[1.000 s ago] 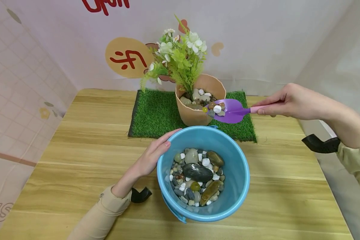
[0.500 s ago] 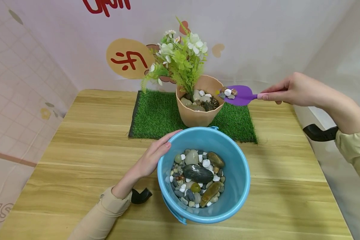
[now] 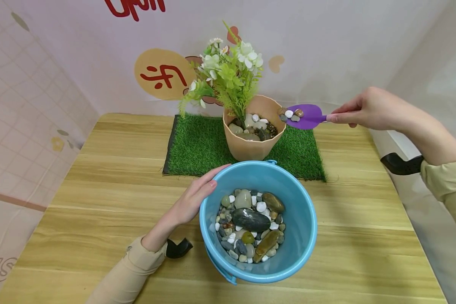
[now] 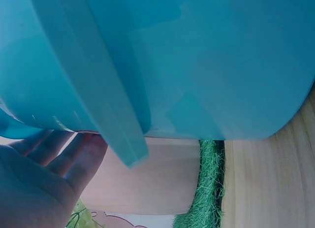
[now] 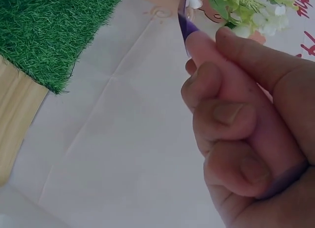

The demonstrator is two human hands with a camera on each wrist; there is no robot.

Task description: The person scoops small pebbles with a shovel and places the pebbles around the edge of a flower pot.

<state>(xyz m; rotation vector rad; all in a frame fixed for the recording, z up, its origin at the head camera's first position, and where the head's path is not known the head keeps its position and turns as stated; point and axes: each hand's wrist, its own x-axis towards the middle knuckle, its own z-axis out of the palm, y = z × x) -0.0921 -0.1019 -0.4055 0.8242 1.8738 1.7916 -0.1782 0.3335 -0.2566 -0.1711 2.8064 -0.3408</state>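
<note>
My right hand (image 3: 381, 109) grips the pink handle (image 5: 234, 90) of a purple trowel, its fingers wrapped round it. The trowel's blade (image 3: 308, 116) carries several pebbles (image 3: 289, 114), white, brown and grey, with its tip over the right rim of a peach flowerpot (image 3: 252, 148). Stones and a plant with white flowers (image 3: 229, 76) stand in the pot. Nearer the front is a blue bucket (image 3: 308, 228) with stones of mixed sizes inside. Against its left side rests my left hand (image 3: 191, 198), thumb at the rim; in the left wrist view the fingers lie nearly straight along the outer wall.
Beneath the pot lies a green turf mat (image 3: 191, 147) on the wooden table (image 3: 110, 177). A printed backdrop (image 3: 327, 55) rises behind the table's back edge. The bucket's handle (image 4: 93, 85) hangs down its left side.
The trowel has risen and shifted right, from in front of the pot to its right rim. A yellow pebble at its tip no longer shows. My left hand and the bucket stay put.
</note>
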